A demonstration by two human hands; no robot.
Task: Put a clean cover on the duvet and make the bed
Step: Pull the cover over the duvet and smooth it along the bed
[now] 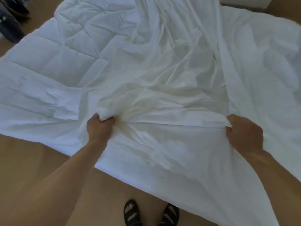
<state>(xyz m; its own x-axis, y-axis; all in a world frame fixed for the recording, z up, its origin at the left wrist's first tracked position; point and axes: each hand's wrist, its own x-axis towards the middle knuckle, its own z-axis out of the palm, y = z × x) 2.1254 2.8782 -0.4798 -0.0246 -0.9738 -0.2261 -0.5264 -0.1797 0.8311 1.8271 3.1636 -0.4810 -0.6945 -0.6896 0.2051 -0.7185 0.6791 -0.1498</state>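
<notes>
Duvet cover (179,70), creamy white and creased, lies spread over the quilted duvet (53,51) on the floor (37,160). It covers the duvet's right part and leaves the left part bare. The left grip (99,127) is a tight fist round a bunched fold of the cover near the duvet's near edge. The right grip (244,133) pinches another fold between curled fingers and thumb. The cloth is stretched taut between the 2 grips. Bare floor runs along the near edge, where 2 feet in black sandals (132,212) stand just beside the cover.
</notes>
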